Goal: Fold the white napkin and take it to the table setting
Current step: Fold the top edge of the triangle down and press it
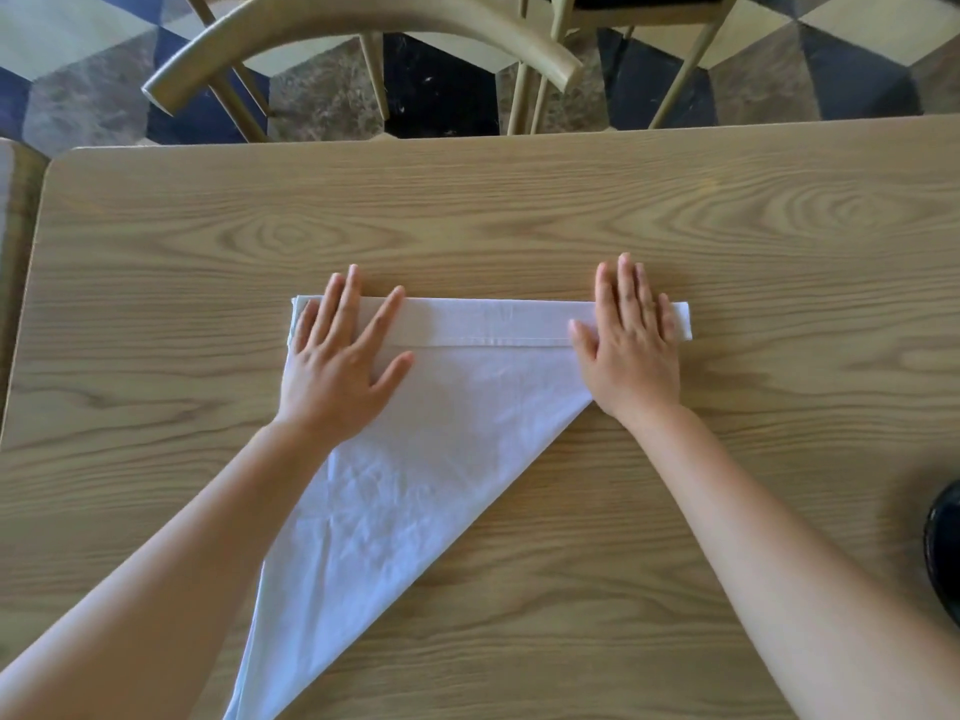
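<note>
The white napkin (pixel 436 423) lies flat on the wooden table (pixel 519 215) as a triangle. Its long edge is far from me and its point reaches toward me at the bottom left. A narrow band along the far edge is folded over. My left hand (pixel 340 361) rests flat on the left end of that band, fingers spread. My right hand (pixel 631 345) presses flat on the right end. Neither hand grips the cloth. My left forearm hides part of the napkin's left side.
A wooden chair (pixel 358 23) stands pushed against the far side of the table, with a second chair (pixel 623 23) behind it. A dark round object (pixel 945 543) shows at the right edge. The floor beyond is patterned tile.
</note>
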Available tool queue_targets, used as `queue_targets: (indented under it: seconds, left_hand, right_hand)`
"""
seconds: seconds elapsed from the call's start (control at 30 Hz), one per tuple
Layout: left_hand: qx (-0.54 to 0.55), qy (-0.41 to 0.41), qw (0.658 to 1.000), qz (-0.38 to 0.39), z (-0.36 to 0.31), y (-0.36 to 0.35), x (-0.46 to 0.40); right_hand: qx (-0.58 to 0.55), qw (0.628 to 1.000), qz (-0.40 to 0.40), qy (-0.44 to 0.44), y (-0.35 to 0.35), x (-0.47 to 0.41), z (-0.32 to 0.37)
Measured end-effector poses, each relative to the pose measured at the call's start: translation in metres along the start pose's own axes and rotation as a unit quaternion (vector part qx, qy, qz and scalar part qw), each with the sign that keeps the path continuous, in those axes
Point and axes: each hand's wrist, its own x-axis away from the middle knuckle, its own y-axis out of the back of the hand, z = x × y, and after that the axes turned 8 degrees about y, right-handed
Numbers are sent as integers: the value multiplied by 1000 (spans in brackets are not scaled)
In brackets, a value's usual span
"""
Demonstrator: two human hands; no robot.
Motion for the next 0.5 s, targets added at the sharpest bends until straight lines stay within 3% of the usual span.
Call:
queue_targets:
  seconds: [0.3, 0.37, 0.5]
  left_hand:
    - [25, 42, 999, -6, -1, 3, 2]
    - [60, 98, 993, -4, -11, 3, 0]
    - [115, 240, 964, 6, -41, 0, -15]
  right_hand:
    - [4, 999, 30, -38, 13, 10, -44]
    - [-8, 999, 17, -46, 14, 10, -43]
    - [-31, 994, -98, -27, 21, 11, -51]
